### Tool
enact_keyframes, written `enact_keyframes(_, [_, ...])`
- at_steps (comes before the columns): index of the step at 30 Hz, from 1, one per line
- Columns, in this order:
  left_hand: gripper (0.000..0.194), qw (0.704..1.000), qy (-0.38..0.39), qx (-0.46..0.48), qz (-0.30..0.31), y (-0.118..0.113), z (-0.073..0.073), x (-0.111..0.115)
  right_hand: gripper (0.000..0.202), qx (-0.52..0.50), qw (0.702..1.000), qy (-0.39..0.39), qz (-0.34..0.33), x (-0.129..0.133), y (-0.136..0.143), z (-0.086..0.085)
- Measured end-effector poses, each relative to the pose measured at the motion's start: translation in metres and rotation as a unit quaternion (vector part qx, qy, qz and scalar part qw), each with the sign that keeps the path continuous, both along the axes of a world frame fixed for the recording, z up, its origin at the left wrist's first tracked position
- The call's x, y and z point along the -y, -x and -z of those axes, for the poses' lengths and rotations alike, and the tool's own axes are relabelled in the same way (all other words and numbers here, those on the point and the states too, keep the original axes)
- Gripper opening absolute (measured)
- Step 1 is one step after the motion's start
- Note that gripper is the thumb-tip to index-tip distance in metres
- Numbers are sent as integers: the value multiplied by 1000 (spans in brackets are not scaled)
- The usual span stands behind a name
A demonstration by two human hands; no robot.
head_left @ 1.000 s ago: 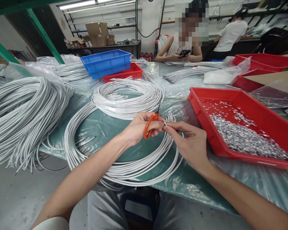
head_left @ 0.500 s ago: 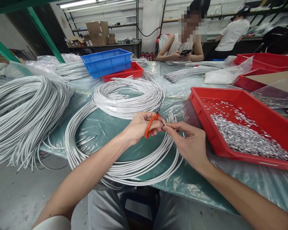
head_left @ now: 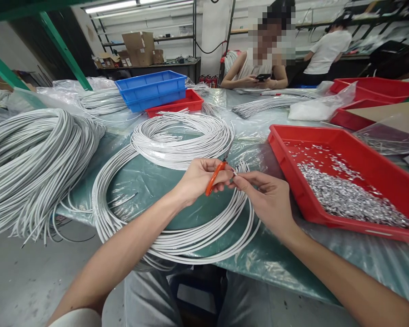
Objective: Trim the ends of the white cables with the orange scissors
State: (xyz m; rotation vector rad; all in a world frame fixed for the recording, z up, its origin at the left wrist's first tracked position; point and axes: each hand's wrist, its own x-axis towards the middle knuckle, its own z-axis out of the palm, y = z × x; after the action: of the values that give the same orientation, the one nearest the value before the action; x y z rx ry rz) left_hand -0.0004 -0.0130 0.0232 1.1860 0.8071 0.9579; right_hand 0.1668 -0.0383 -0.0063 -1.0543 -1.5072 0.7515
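Note:
Orange-handled scissors (head_left: 215,178) rest in my left hand (head_left: 199,180), their dark blades pointing up and away. My right hand (head_left: 271,197) pinches the end of a white cable (head_left: 235,173) between thumb and forefinger. The fingertips of both hands meet at this cable end, and the small details there are hidden. Below the hands lies a wide coil of white cable (head_left: 197,247), its ends bunched just behind my right fingers. A second, tighter coil (head_left: 182,154) of white cable lies beyond it.
On the right stands a red tray (head_left: 293,190) holding many small silvery pieces (head_left: 347,195). A big cable bundle (head_left: 37,168) hangs over the table edge at left. Blue bins (head_left: 153,91) sit farther back. Across the table, a person (head_left: 259,68) holds a phone.
My right fingers have shifted slightly at the cable end. My left hand keeps the scissors in nearly the same place.

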Motion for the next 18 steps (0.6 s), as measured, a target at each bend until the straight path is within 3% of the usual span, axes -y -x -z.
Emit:
enact_keyframes(8, [17,1000,25,6,1,-1,1,0,6,55,994,-56,75,4,2,4])
enact_keyframes(12, [15,999,48,13,10,0,2,0,3,120,979,-134,94,3,-1,6])
enact_keyframes(18, [20,999,5,-48,2,5,-3,-1,6,210,947,-221,102,-1,-6,-1])
